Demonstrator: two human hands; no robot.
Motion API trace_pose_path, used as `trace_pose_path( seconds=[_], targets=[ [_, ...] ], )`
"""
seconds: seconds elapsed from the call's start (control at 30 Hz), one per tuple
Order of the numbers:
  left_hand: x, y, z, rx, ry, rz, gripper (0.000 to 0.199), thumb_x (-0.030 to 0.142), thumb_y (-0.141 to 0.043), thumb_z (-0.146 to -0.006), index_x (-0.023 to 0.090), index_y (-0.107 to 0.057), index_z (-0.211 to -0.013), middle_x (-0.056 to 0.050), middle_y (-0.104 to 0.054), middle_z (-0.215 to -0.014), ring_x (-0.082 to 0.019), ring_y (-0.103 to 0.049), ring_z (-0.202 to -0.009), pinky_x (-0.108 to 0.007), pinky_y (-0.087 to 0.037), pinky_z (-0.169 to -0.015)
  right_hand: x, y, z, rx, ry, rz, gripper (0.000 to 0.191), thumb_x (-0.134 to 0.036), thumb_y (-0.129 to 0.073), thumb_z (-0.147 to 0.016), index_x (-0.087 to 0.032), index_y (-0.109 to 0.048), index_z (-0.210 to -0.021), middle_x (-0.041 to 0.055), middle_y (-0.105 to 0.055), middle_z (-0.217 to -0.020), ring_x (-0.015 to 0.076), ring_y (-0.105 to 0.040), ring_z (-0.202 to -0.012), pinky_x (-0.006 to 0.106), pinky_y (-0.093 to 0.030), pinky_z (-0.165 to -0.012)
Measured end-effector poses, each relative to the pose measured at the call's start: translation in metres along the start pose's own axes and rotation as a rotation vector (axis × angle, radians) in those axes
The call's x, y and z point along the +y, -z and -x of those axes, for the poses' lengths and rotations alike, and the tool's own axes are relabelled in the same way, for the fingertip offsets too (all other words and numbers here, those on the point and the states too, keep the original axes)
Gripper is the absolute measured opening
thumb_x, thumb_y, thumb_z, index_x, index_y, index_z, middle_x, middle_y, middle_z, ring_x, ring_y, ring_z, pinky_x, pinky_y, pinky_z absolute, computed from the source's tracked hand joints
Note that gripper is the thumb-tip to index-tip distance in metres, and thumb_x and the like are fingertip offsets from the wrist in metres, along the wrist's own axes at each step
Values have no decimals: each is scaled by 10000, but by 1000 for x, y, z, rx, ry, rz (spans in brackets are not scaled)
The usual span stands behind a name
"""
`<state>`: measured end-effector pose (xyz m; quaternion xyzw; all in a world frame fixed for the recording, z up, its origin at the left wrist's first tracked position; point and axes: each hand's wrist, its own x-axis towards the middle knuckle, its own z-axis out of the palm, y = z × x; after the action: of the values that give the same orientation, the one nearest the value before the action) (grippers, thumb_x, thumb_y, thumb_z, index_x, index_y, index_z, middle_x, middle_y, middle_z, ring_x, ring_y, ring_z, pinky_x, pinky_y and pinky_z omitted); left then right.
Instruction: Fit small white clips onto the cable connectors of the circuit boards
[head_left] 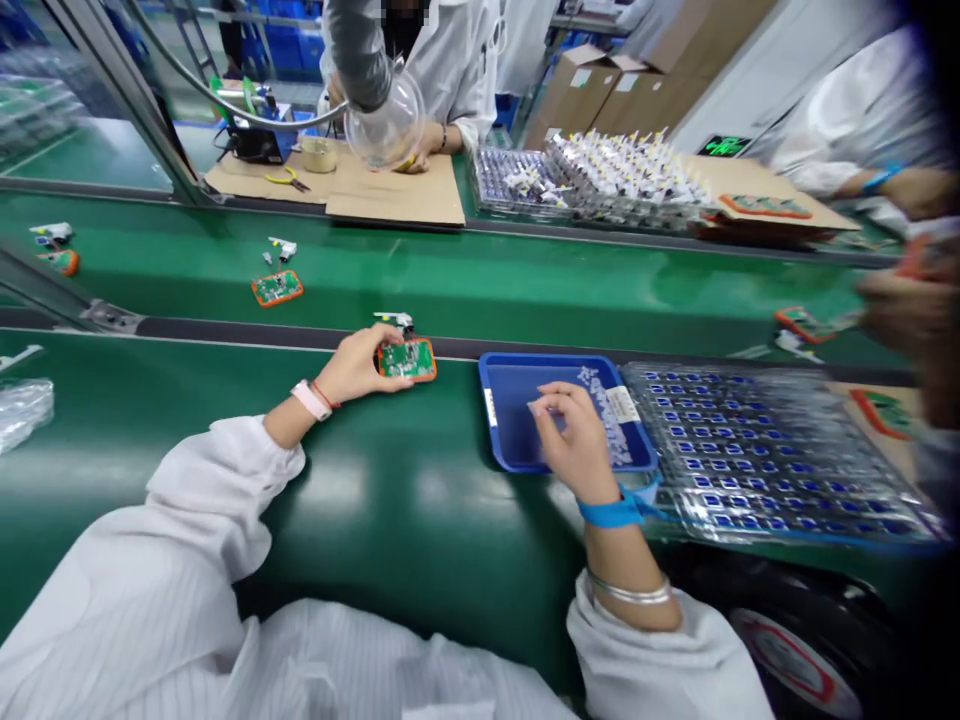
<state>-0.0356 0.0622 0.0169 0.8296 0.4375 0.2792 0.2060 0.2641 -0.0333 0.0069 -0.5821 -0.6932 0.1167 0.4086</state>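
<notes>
My left hand [365, 364] grips an orange-edged green circuit board [409, 361] by its left side, at the near edge of the conveyor. A white part [396, 320] with a long arm lies just behind that board. Over the blue tray [517, 462] hovers my right hand [574, 430], its thumb and index finger pinched together; anything between the fingertips is too small to make out. Small clear pieces [616, 440] lie in the right side of the tray, beside my right hand.
Right of the tray sits a clear blister tray [735, 450] of blue-faced parts. More boards [277, 288] rest on the green belt [487, 280]. Across it, a person works near trays of white parts [630, 165]. Another person's blurred hand [911, 310] reaches in at the right.
</notes>
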Motion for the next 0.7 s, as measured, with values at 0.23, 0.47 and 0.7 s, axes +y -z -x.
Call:
trace_pose_path(
  seconds=[0.23, 0.47, 0.7],
  targets=[
    [47, -23, 71, -317, -159, 16, 492, 415, -701, -714, 190, -528, -1115, -87, -587, -1110, -239, -532, -1033, -374, -432, -913, -70, -52, 32, -281, -16, -292, 110, -207, -461, -859, -210, -525, -769, 79, -535, -965, 200, -543, -957, 387, -451, -855],
    [59, -33, 70, -194, -83, 203, 155, 299, -537, -864, 201, -649, -910, -63, -604, -1040, -193, -549, -967, -357, -439, -887, -67, -62, 37, -341, -53, -287, 83, -201, -479, -847, -216, -540, -793, 79, -535, -1004, 218, -515, -1006, 411, -432, -881],
    [63, -37, 62, -214, 26, 313, 89, 201, -601, -796, 192, -679, -754, -24, -661, -906, -173, -586, -857, -344, -461, -840, -67, -60, 39, -370, -65, -264, 94, -191, -485, -836, -206, -534, -757, 77, -529, -965, 218, -511, -977, 400, -431, -858]
  ],
)
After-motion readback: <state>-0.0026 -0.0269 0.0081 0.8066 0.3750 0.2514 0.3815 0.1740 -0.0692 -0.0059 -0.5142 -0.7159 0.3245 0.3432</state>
